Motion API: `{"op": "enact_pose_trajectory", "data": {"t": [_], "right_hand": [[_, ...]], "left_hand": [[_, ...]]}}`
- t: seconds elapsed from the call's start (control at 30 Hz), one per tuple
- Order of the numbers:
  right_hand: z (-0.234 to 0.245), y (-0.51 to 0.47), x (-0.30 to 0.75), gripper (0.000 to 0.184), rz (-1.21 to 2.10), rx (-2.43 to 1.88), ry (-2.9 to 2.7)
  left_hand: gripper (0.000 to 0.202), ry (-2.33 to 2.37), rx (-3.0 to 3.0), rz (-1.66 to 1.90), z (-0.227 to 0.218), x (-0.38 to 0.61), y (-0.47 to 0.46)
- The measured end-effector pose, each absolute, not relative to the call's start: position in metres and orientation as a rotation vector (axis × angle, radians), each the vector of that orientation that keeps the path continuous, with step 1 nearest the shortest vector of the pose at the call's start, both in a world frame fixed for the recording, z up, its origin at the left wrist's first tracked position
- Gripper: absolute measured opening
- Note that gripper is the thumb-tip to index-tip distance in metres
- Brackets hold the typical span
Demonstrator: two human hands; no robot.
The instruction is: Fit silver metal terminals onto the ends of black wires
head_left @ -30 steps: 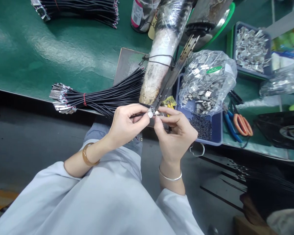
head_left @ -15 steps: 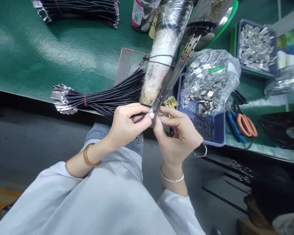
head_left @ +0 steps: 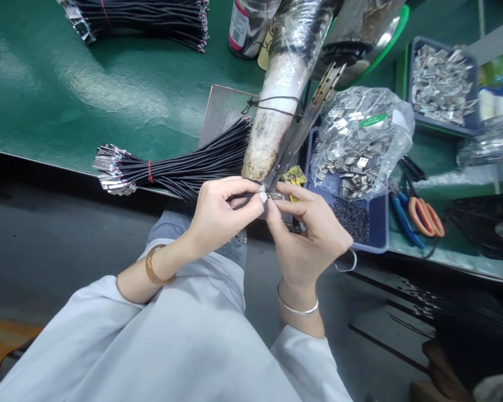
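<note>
Head view: left hand (head_left: 218, 215) and right hand (head_left: 305, 234) grips pinch a metal clip (head_left: 268, 195); bag label (head_left: 369, 120) unreadable.

Head camera, looking forward and down over a bench edge.
It sits close above both hands, left hand (head_left: 218, 215) and right hand (head_left: 308, 234), mid-frame; green bench (head_left: 109, 95) fills the top, sleeves and floor the bottom. Only one view.

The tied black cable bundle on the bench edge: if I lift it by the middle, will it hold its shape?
Probably not rigid: the cable bundle is many thin wires, so its ends should droop. The red tie likely keeps them together. The metal tips, overhanging the bench, may snag.
</note>
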State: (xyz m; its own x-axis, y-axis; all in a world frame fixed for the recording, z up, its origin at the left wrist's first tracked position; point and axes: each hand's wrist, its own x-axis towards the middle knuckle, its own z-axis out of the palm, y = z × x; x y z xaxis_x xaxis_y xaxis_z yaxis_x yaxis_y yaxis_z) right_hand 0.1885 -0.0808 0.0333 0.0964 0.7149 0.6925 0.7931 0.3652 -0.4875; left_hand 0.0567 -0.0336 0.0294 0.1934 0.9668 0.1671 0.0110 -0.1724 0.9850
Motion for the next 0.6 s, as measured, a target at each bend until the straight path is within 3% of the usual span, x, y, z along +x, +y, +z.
{"op": "enact_pose_trajectory", "data": {"t": [0.6], "right_hand": [[0.024,-0.090,0.189,0.015,-0.331,-1.312,-1.694]], "left_hand": [[0.012,0.935,1.472,1.031,0.024,0.048,-0.035]]}}
